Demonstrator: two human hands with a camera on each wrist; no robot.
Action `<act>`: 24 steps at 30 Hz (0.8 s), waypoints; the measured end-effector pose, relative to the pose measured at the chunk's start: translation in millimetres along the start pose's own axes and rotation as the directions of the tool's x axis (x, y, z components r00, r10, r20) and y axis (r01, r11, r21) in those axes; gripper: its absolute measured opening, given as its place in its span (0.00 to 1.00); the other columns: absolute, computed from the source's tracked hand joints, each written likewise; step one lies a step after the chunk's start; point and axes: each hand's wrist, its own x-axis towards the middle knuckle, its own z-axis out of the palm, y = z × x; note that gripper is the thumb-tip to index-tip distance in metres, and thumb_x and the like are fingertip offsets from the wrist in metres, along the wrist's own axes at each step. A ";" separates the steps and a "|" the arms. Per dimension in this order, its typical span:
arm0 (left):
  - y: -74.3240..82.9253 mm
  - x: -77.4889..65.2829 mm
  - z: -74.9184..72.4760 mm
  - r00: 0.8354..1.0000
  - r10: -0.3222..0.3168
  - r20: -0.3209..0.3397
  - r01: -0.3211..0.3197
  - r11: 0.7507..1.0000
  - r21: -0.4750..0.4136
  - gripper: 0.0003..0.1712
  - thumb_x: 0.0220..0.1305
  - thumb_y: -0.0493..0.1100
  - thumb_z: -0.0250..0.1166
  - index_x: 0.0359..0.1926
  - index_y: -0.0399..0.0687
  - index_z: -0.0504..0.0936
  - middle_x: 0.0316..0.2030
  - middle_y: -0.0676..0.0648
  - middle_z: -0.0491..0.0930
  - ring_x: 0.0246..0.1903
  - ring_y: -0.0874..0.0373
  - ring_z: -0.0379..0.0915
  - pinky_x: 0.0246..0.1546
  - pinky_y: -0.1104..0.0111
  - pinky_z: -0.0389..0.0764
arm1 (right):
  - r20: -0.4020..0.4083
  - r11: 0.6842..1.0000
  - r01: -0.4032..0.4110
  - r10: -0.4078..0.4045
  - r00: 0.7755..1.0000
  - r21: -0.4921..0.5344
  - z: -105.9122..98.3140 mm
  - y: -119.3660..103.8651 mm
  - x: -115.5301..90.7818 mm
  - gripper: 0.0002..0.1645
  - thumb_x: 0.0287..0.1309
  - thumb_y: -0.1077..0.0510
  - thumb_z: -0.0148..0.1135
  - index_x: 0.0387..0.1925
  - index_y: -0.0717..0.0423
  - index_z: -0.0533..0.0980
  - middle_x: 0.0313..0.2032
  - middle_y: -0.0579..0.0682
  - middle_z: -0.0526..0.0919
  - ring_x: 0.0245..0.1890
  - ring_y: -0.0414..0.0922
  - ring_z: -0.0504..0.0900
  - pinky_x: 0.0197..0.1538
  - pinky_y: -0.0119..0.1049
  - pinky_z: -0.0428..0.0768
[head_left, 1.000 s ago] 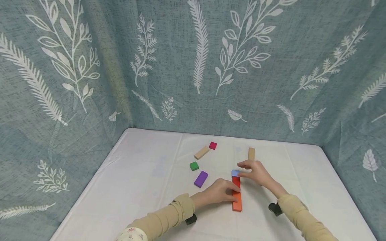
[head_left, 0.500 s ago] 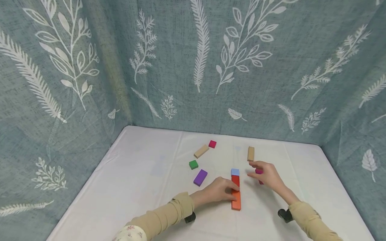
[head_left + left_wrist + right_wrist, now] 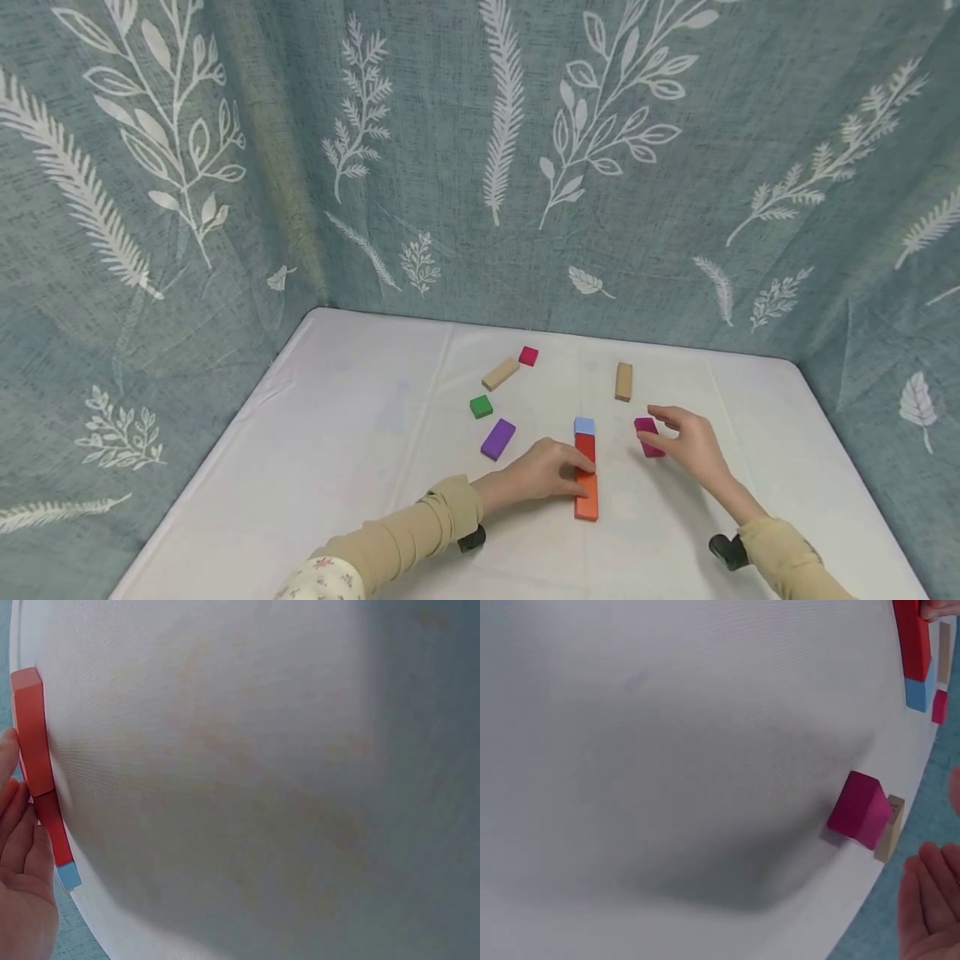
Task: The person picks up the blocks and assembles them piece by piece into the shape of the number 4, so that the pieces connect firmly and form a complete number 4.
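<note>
A row of blocks runs away from me in the head view: an orange block [image 3: 587,507] nearest, a red block [image 3: 585,448] behind it, a small light-blue block [image 3: 584,426] at the far end. My left hand [image 3: 536,473] rests at the joint of orange and red, thumb over the orange block and fingertips over the red one. To the right, my right hand [image 3: 692,442] hovers with thumb and fingers apart beside a magenta block [image 3: 647,437]. In the right wrist view, the magenta block [image 3: 859,810] stands apart from the fingers, with nothing between them.
Left of the row lie a purple block [image 3: 498,439], a green block [image 3: 482,407], a plain wooden block [image 3: 500,373] and a small crimson block [image 3: 528,356]. Another wooden block [image 3: 624,382] lies behind the magenta one. A patterned curtain [image 3: 450,167] hangs behind the white table [image 3: 337,417].
My right hand has moved right, from the light-blue block at the row's end to beside the magenta block, which it had hidden. The left hand stays at the row.
</note>
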 end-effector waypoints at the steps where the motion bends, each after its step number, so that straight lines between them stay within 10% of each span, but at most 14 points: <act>1: 0.3 -0.2 -0.3 1.000 -0.001 0.000 0.001 1.000 0.001 0.20 0.56 0.43 0.70 0.51 0.48 0.83 0.46 0.56 0.84 0.48 0.69 0.77 0.52 0.81 0.73 | -0.009 1.000 0.001 -0.001 1.000 -0.002 -0.5 0.7 -0.8 0.28 0.47 0.59 0.72 0.50 0.69 0.77 0.47 0.67 0.82 0.46 0.62 0.81 0.47 0.53 0.81; 24: 1.9 -2.3 -0.5 1.000 -0.015 0.001 0.015 1.000 -0.023 0.20 0.56 0.43 0.70 0.51 0.48 0.83 0.46 0.56 0.84 0.49 0.68 0.77 0.51 0.81 0.73 | 0.005 0.995 -0.099 0.100 0.995 -0.029 -3.5 12.1 -20.7 0.30 0.48 0.55 0.72 0.50 0.70 0.76 0.47 0.68 0.81 0.46 0.62 0.81 0.48 0.53 0.81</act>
